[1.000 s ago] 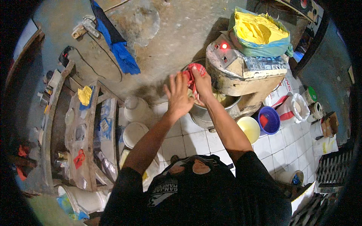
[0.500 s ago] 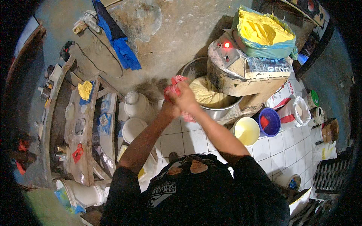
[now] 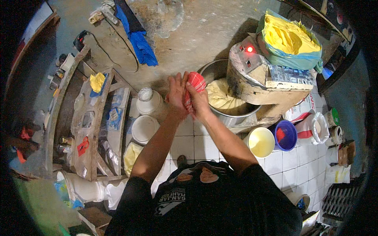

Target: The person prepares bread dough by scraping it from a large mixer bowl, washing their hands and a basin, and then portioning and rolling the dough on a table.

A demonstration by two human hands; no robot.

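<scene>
My right hand point(image 3: 200, 98) grips a red checked cloth point(image 3: 196, 81) just left of the steel mixer bowl point(image 3: 237, 113). My left hand point(image 3: 176, 96) presses against the cloth, its fingers stretched upward. Pale dough point(image 3: 223, 98) lies coiled in the bowl, partly hidden under the worn mixer body point(image 3: 264, 93), which carries a lit red light point(image 3: 249, 49). On the mixer sits a bag of yellow fat point(image 3: 287, 39).
At left stand a wooden rack point(image 3: 94, 141) and white buckets point(image 3: 144, 129). At right are a yellow bucket point(image 3: 258, 143), a purple bucket point(image 3: 289, 141), an open sack point(image 3: 319, 129) and dark grating point(image 3: 334, 198). A blue cloth point(image 3: 142, 49) hangs at top.
My hands and the cloth have moved left, away from above the bowl. Since half a second ago, my left fingers have straightened. The mixer and buckets sit slightly farther right in view.
</scene>
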